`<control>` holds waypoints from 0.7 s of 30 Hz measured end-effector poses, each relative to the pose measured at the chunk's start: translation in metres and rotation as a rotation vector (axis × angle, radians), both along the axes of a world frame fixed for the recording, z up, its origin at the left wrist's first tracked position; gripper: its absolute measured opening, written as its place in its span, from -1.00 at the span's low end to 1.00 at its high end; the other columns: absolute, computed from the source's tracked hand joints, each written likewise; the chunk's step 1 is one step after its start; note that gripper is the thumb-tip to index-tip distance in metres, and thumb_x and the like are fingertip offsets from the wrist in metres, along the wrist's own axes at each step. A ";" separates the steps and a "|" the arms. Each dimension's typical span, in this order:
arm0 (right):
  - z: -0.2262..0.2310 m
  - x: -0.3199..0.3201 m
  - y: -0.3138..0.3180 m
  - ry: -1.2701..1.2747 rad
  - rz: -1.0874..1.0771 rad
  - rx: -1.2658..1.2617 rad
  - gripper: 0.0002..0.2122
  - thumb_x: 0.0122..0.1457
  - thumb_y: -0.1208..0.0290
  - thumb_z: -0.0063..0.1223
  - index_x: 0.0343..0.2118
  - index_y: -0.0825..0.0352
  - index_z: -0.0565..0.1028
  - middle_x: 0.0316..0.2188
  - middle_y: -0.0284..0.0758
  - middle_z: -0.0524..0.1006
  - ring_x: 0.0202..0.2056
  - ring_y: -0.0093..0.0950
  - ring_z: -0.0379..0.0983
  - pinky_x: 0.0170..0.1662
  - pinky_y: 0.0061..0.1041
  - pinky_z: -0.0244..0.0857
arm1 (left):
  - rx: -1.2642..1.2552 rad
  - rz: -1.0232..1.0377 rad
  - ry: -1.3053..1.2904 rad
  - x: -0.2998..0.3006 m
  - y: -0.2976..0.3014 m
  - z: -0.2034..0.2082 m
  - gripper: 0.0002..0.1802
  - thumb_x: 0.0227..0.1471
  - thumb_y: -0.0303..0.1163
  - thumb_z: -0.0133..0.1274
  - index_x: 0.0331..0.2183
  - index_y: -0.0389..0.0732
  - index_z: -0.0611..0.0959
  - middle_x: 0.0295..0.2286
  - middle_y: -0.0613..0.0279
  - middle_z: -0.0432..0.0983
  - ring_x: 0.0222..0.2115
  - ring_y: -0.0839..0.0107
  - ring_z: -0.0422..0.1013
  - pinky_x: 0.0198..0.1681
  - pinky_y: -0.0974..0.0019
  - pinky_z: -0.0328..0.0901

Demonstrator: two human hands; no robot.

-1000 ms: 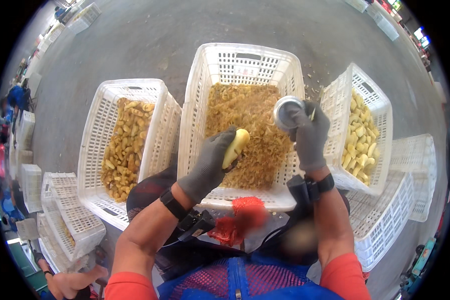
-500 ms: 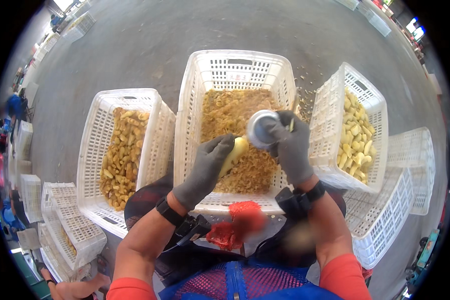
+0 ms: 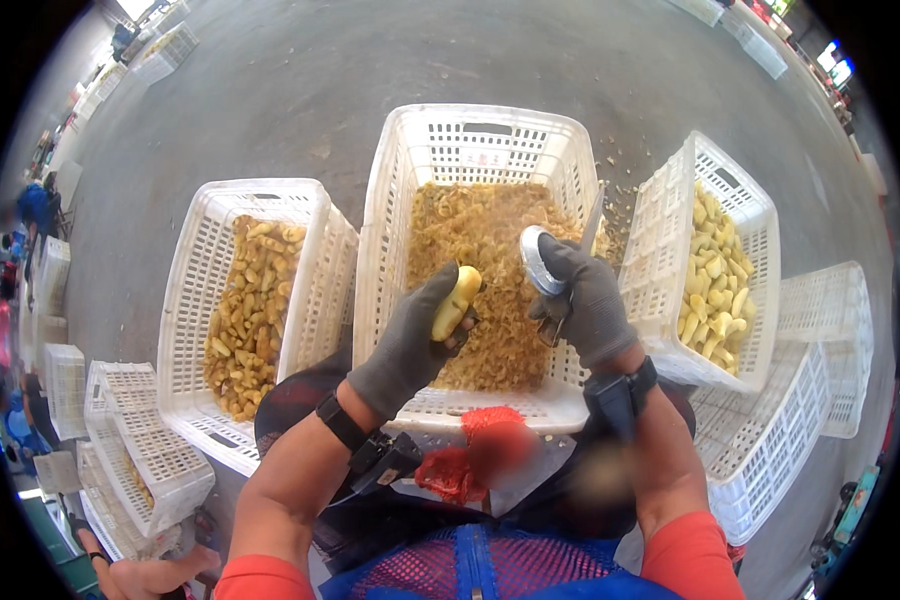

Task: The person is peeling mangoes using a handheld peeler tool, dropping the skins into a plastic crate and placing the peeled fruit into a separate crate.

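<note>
In my gloved left hand is a pale yellow, peeled-looking piece of ginger, gripped between thumb and fingers. To its right, my gloved right hand is closed round a shallow, silvery metal disc shaped like a can lid. A knife-like thin grey blade sticks up from the same hand, its handle hidden. Both hands are over a white plastic crate that holds a layer of brownish-yellow peelings. The ginger and the disc are apart.
At the left a white crate holds rough, knobby ginger. Another crate at the right holds smooth, pale ginger pieces. More crates stand beyond it. A red mesh bag lies between my knees.
My left hand has turned the ginger and drawn it slightly back. My right hand has tilted the disc edge-on and moved it away from the ginger; the blade now points up.
</note>
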State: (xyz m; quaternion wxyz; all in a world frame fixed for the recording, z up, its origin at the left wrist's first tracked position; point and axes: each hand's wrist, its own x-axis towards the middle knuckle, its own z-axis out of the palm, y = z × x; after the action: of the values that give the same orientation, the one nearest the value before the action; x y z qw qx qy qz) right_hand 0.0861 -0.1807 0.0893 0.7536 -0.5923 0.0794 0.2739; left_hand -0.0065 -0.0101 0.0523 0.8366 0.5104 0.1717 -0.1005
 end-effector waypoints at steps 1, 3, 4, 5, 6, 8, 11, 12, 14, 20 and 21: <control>0.004 -0.003 -0.001 0.033 0.055 0.006 -0.72 0.16 0.23 -0.09 -0.32 0.38 0.47 -0.66 -0.40 0.42 -0.70 -0.63 0.34 -0.69 -0.66 0.21 | -0.047 -0.018 -0.015 0.000 0.002 -0.001 -0.72 0.06 -0.55 -0.10 -0.13 -0.33 0.37 -0.49 0.30 0.39 -0.55 0.63 0.30 -0.58 0.58 0.24; 0.006 -0.005 0.000 0.084 0.121 0.013 -0.69 0.19 0.18 -0.17 -0.32 0.36 0.47 -0.71 -0.46 0.37 -0.70 -0.64 0.32 -0.66 -0.64 0.23 | -0.148 -0.069 -0.086 0.000 0.009 -0.008 -0.69 0.05 -0.56 -0.10 -0.11 -0.34 0.35 -0.47 0.28 0.41 -0.53 0.63 0.31 -0.58 0.60 0.24; 0.005 -0.005 0.001 0.102 0.130 0.012 -0.68 0.20 0.17 -0.20 -0.33 0.35 0.47 -0.73 -0.48 0.34 -0.71 -0.64 0.31 -0.65 -0.63 0.24 | -0.136 -0.050 -0.100 0.000 0.008 -0.005 -0.71 0.06 -0.47 -0.11 -0.14 -0.31 0.37 -0.49 0.28 0.40 -0.56 0.63 0.28 -0.59 0.61 0.22; 0.004 -0.006 0.003 0.121 0.141 0.012 -0.67 0.21 0.15 -0.23 -0.33 0.34 0.47 -0.76 -0.51 0.31 -0.72 -0.64 0.29 -0.63 -0.62 0.24 | -0.123 -0.030 -0.115 0.001 0.006 0.000 -0.71 0.07 -0.38 -0.12 -0.16 -0.29 0.39 -0.51 0.28 0.39 -0.58 0.63 0.26 -0.61 0.62 0.19; 0.000 -0.006 0.002 0.136 0.140 0.052 -0.68 0.20 0.18 -0.20 -0.30 0.37 0.47 -0.71 -0.47 0.35 -0.72 -0.63 0.29 -0.64 -0.63 0.25 | -0.040 0.043 -0.087 0.001 -0.002 0.005 -0.67 0.09 -0.19 -0.15 -0.21 -0.24 0.43 -0.55 0.29 0.36 -0.64 0.64 0.21 -0.65 0.63 0.13; -0.009 -0.006 0.000 0.168 0.137 0.130 -0.69 0.18 0.24 -0.13 -0.25 0.44 0.47 -0.60 -0.38 0.41 -0.73 -0.61 0.27 -0.64 -0.66 0.26 | 0.055 0.128 -0.071 0.003 -0.010 0.014 -0.57 0.12 0.00 -0.18 -0.26 -0.19 0.47 -0.59 0.30 0.33 -0.69 0.64 0.16 -0.68 0.63 0.08; -0.007 -0.008 0.000 0.199 0.211 0.148 -0.71 0.18 0.26 -0.14 -0.24 0.42 0.46 -0.59 -0.38 0.43 -0.73 -0.62 0.26 -0.63 -0.66 0.25 | 0.102 0.146 -0.076 0.002 -0.008 0.013 -0.64 0.06 -0.17 -0.13 -0.21 -0.24 0.42 -0.52 0.21 0.38 -0.62 0.53 0.25 -0.60 0.52 0.17; -0.004 -0.010 0.002 0.202 0.225 0.125 -0.72 0.18 0.26 -0.15 -0.27 0.40 0.45 -0.65 -0.42 0.38 -0.72 -0.63 0.27 -0.64 -0.66 0.23 | 0.118 0.134 -0.061 0.002 -0.004 0.009 -0.64 -0.01 -0.34 -0.07 -0.15 -0.29 0.38 -0.44 0.12 0.43 -0.55 0.42 0.35 -0.52 0.42 0.25; 0.002 -0.015 0.009 0.211 0.250 0.083 -0.75 0.17 0.25 -0.18 -0.33 0.35 0.43 -0.77 -0.51 0.27 -0.69 -0.66 0.28 -0.65 -0.65 0.19 | 0.342 0.084 -0.123 -0.001 0.000 0.005 -0.57 -0.08 -0.51 0.00 -0.10 -0.33 0.34 -0.37 0.03 0.47 -0.45 0.28 0.44 -0.42 0.32 0.34; -0.004 -0.036 0.024 -0.158 0.271 -0.152 -0.82 0.05 0.40 0.04 -0.33 0.40 0.47 -0.61 -0.32 0.45 -0.67 -0.65 0.35 -0.71 -0.70 0.16 | 0.790 0.014 -0.354 -0.002 0.005 0.001 -0.58 -0.06 -0.38 0.08 -0.14 -0.31 0.40 -0.35 0.00 0.48 -0.37 0.21 0.47 -0.32 0.30 0.34; 0.000 -0.038 0.024 -0.272 0.318 -0.225 -0.88 0.03 0.44 0.05 -0.39 0.36 0.47 -0.64 -0.31 0.47 -0.69 -0.62 0.36 -0.71 -0.64 0.15 | 0.603 0.022 -0.256 -0.001 0.003 0.006 -0.59 -0.04 -0.35 0.07 -0.14 -0.30 0.41 -0.34 0.00 0.48 -0.35 0.20 0.47 -0.31 0.29 0.34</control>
State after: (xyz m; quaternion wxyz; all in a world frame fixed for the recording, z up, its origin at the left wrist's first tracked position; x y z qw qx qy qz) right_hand 0.0480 -0.1562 0.0892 0.6338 -0.7092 -0.0873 0.2962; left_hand -0.0078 -0.0075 0.0582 0.6637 0.7417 0.0925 0.0287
